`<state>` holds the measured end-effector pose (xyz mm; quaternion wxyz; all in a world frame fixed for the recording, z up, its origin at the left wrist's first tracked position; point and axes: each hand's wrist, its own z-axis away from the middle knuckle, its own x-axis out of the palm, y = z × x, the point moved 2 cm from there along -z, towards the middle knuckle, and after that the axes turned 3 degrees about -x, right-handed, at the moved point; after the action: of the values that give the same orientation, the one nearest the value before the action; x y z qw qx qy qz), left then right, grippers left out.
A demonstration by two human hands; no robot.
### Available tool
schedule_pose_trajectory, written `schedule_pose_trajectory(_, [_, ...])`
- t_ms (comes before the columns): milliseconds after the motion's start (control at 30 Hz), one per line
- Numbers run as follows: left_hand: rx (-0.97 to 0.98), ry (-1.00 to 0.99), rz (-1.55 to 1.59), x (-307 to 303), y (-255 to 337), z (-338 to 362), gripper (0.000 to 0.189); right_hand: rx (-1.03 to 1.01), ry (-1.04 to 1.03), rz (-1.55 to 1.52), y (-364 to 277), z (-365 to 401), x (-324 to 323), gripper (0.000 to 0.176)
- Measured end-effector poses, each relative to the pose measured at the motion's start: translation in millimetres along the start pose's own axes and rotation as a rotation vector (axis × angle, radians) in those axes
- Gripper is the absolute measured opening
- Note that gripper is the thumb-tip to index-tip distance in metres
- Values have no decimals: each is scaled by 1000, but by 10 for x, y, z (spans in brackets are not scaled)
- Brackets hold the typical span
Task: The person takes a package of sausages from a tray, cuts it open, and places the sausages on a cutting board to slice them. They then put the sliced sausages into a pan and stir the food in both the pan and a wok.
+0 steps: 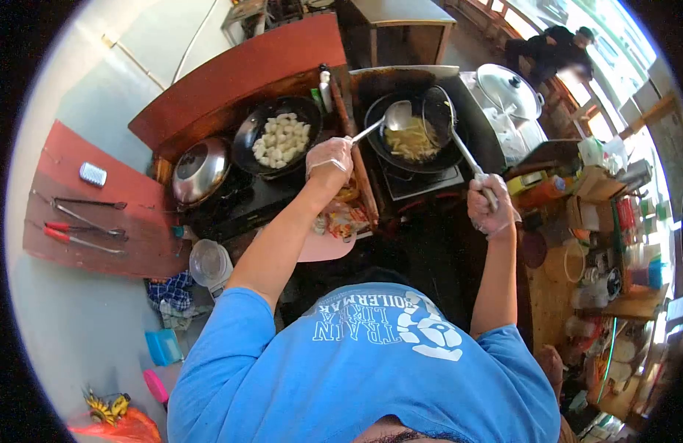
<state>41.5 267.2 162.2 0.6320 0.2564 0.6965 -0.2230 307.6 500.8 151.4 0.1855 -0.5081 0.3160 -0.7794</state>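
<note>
My left hand [330,159], in a clear plastic glove, is closed around the handle of a metal ladle [398,116]. The ladle's bowl hangs over the right wok [373,140], where pale yellow strips of food [411,144] lie in oil. Also gloved, my right hand [490,205] grips the long handle of a wire skimmer [436,111]. Its round mesh head tilts over the same wok, beside the ladle. To the left, a second wok [242,151] holds many white chunks of food [281,140], close to my left wrist.
A lidded pan [200,171] stands left of the second wok. Tongs [83,235] hang on the red panel. Behind the stove at right sits a pot with a metal lid [509,91]. Shelves [622,303] crowded with containers line the right. A person [552,55] sits at the far right.
</note>
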Motion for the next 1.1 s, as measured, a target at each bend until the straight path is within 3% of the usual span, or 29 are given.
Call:
schedule_pose_trajectory(67, [36,124,93,-11,-198,44,20,77,-175,-330,12,-5,-21,25])
schedule_pose_trajectory(133, [31,264,158,-125,-237,79,28,84,-112,-352,22,26,70,26])
schedule_pose_trajectory(333, [278,427,-59,-76,231,-229,12,148,-209,-225,74,-106,126,25])
schedule_pose_trajectory(467, [327,257,-50,118,296,-286,13,98,-101,-67,14,-146,-17,26])
schedule_pose_trajectory(600, [266,301,11,57,288,-272,13,62,25,125,17,-76,-34,29])
schedule_pose_trajectory(667, [378,396,29,86,347,-284,12,136,75,169,1,-50,24,28])
schedule_pose_trajectory(733, [382,281,34,106,395,-312,15,36,159,368,-19,7,132,24])
schedule_pose_trajectory(767, [394,208,-40,126,387,-320,17,-158,192,677,-24,6,3,23])
schedule_pose_trajectory(800, [404,133,-117,137,360,-315,19,-158,194,678,-47,13,42,23])
schedule_pose_trajectory(900, [344,206,-2,203,260,-224,17,9,351,588,-16,80,293,29])
schedule_pose_trajectory(1000, [284,233,93,250,170,-226,13,-17,349,625,85,80,249,30])
schedule_pose_trajectory(1067, [320,115,-19,329,47,-239,22,-20,351,701,143,65,280,29])
schedule_pose_trajectory(1100, [262,81,24,241,-66,-159,22,-117,377,816,163,55,296,28])
